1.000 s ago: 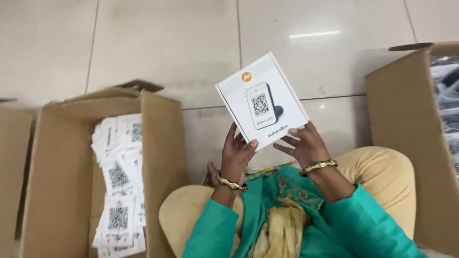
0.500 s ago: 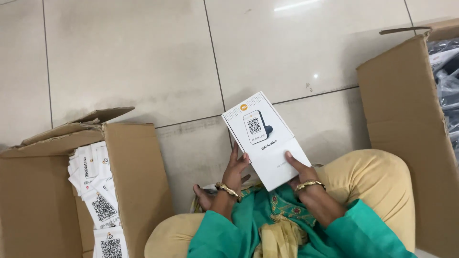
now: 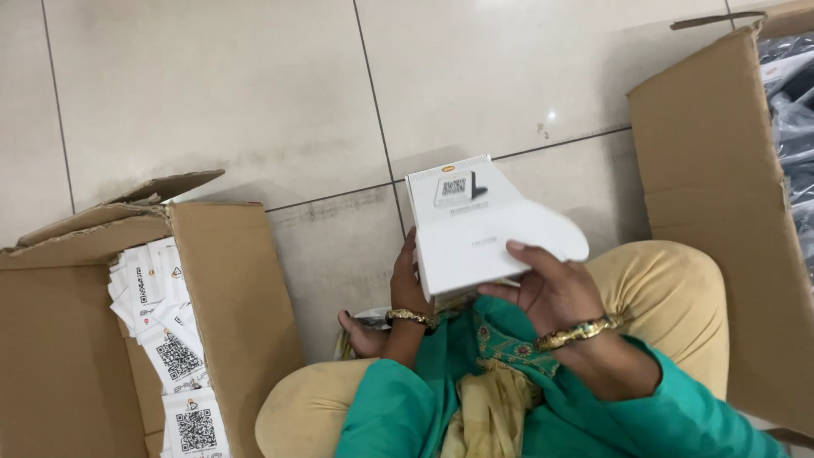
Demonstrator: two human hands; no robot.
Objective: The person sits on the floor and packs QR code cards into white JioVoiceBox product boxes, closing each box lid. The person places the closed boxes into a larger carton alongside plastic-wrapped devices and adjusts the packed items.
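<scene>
Two cardboard boxes (image 3: 229,288) (image 3: 721,195), one white carton (image 3: 466,229), two bangles (image 3: 413,318) (image 3: 577,332) — many leaflets (image 3: 170,356).

Smooth white card box (image 3: 471,229); matt brown corrugated cartons (image 3: 229,288).

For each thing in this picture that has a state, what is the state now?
white box: held in both hands above the lap, end flap open.
left hand: grips the box's left edge.
right hand: under the box, thumb on the open flap.
left carton: open, stacked white printed packs inside.
right carton: open, plastic-wrapped items inside.
</scene>
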